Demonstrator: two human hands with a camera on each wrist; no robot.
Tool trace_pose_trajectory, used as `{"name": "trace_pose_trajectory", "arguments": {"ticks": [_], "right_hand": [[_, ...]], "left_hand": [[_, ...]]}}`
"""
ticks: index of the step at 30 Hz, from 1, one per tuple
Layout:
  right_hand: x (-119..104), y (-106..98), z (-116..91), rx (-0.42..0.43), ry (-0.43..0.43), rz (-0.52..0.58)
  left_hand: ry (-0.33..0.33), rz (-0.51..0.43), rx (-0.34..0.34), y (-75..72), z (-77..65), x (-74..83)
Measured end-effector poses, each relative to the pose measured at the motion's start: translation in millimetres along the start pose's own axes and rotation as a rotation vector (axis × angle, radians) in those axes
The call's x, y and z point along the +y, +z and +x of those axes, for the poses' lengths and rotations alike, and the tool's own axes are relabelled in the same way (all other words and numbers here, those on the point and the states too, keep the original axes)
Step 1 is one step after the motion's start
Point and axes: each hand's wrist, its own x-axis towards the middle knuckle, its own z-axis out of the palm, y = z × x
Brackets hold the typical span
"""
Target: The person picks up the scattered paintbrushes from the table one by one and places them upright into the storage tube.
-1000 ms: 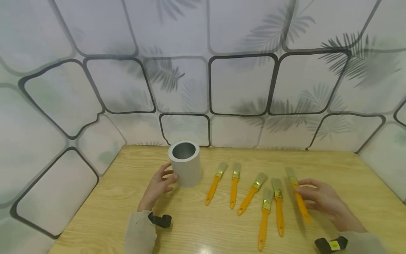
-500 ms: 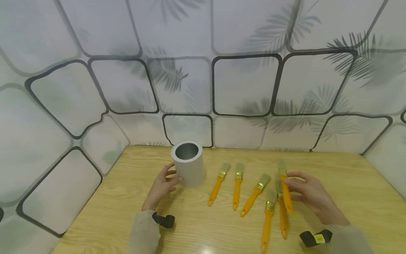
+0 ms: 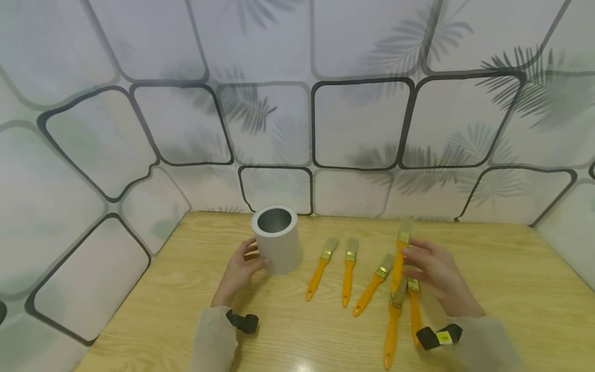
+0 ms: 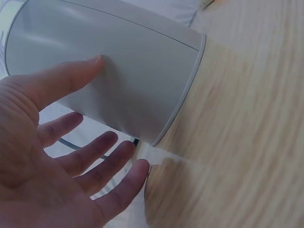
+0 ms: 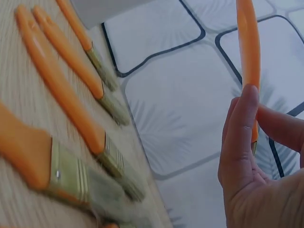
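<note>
My right hand [image 3: 437,271] pinches a paintbrush [image 3: 399,261] with an orange handle between thumb and fingers, bristles pointing away. In the head view this brush overlaps two others lying beneath it. The right wrist view shows its handle [image 5: 249,42] rising above the fingertips. A light grey can [image 3: 284,253], hollow at the top, stands upright at the back left of the table. My left hand [image 3: 238,274] is at its left side with relaxed fingers. In the left wrist view the thumb [image 4: 71,80] lies on the can wall, and the other fingers spread beside it.
Several more orange-handled brushes lie on the wooden table [image 3: 279,330], such as a left one [image 3: 316,279], its neighbour [image 3: 347,281], a slanted one [image 3: 369,295] and a front one [image 3: 391,333]. A patterned wall covering [image 3: 355,124] rises behind.
My right hand has carried the paintbrush leftward, from the right end of the row to over the front brush. The left hand has stayed beside the can.
</note>
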Motion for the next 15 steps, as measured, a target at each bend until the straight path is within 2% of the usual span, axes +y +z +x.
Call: {"name": "trace_pose_trajectory", "arguments": {"ticks": [5,11,15], "right_hand": [[-3.7,15.8,3.5,0.009,-0.007,0.020],[-9.9,36.6,10.5,0.029,-0.014,0.084],[-13.4,52.7,18.0,0.042,-0.021,0.184]], "left_hand": [[0.056,-0.020,-0.013,2.9,2.5,-0.9],[0.054,-0.011,-0.003,4.8,3.2,-2.0],[0.061,0.015,0.003,4.7,2.9,-3.0]]}}
